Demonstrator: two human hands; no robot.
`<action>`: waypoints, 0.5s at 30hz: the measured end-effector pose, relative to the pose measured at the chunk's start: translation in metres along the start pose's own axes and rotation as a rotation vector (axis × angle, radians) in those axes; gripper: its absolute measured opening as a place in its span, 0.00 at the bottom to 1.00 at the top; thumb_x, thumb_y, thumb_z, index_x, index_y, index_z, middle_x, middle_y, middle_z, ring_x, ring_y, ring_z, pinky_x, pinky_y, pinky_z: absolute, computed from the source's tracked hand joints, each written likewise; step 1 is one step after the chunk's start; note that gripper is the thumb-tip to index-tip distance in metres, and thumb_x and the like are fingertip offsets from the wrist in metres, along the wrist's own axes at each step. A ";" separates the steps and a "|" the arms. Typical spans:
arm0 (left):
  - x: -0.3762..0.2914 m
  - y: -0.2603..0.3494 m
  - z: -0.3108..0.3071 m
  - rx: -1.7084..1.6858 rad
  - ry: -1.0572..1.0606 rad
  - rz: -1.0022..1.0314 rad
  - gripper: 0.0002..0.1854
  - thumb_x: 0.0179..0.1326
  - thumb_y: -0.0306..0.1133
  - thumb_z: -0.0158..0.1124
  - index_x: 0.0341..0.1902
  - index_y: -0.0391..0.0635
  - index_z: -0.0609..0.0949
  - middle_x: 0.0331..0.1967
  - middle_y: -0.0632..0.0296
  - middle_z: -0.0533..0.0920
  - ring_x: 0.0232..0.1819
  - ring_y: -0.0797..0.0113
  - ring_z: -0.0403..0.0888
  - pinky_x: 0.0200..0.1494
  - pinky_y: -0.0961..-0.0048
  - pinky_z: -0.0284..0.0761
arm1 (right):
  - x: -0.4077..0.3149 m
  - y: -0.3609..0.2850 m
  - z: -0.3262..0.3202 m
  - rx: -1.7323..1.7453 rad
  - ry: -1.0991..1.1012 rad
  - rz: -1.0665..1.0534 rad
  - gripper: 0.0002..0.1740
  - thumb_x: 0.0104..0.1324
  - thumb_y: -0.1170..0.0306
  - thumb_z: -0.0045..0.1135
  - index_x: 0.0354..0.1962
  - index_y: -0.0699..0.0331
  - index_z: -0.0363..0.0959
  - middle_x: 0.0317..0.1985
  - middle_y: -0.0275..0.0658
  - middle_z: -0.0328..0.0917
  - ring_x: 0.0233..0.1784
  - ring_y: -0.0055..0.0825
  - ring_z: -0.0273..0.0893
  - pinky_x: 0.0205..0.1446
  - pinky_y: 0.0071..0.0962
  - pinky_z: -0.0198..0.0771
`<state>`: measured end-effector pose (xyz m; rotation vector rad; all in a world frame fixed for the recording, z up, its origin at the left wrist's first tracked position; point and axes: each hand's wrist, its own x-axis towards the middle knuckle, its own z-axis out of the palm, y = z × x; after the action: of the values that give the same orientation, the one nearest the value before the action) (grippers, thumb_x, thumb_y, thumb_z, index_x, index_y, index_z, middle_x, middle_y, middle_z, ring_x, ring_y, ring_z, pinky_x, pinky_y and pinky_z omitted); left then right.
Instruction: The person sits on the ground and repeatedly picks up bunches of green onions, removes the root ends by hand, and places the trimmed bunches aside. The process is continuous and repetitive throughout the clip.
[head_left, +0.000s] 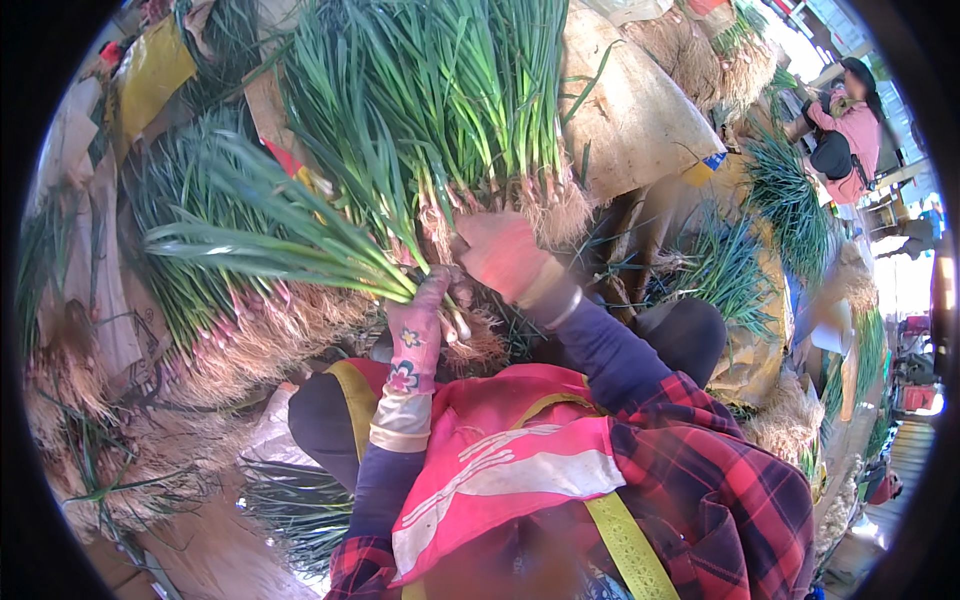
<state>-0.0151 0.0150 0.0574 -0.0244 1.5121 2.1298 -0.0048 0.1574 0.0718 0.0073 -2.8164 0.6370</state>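
My left hand (417, 319), in a pink glove with a flower pattern, is closed around a small bunch of green onions (322, 262). Their leaves fan out to the left, and pale bulbs stick out on the right of the fist. My right hand (501, 253), in a reddish glove and blurred, is at the root end of a large heap of green onions (435, 97). Its fingertips are turned away, so whether they grip a stalk is hidden. Brown stringy roots (480, 341) hang just below both hands.
A second row of green onions (217, 270) lies to the left, pink bulbs and roots towards me. Brown sheeting (637, 112) spreads at the upper right. More onions (720, 270) lie on a yellow sheet beyond my right knee (682, 337). Another person (844, 142) sits at the far right.
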 end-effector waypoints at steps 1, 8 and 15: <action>0.000 0.003 0.001 -0.019 0.001 0.003 0.10 0.58 0.33 0.53 0.35 0.37 0.74 0.20 0.60 0.75 0.16 0.71 0.72 0.14 0.81 0.67 | -0.003 0.004 -0.005 -0.012 -0.031 0.080 0.14 0.53 0.60 0.45 0.25 0.62 0.70 0.21 0.44 0.74 0.28 0.44 0.74 0.32 0.41 0.67; 0.013 -0.010 -0.010 -0.203 0.059 -0.091 0.12 0.59 0.38 0.53 0.38 0.42 0.74 0.23 0.61 0.76 0.20 0.68 0.74 0.19 0.73 0.71 | -0.054 0.100 -0.048 -0.062 0.124 0.375 0.19 0.54 0.56 0.51 0.32 0.66 0.71 0.31 0.48 0.75 0.36 0.42 0.73 0.40 0.34 0.66; 0.050 -0.078 -0.016 -0.149 0.147 -0.192 0.15 0.58 0.36 0.54 0.44 0.38 0.73 0.27 0.53 0.77 0.20 0.57 0.76 0.24 0.67 0.74 | -0.063 0.153 0.044 1.620 0.533 1.100 0.21 0.61 0.58 0.45 0.46 0.61 0.69 0.44 0.37 0.73 0.44 0.31 0.71 0.49 0.33 0.65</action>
<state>-0.0297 0.0391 -0.0318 -0.3712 1.3660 2.1175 0.0366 0.2737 -0.0468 -1.1493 -0.9471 2.3460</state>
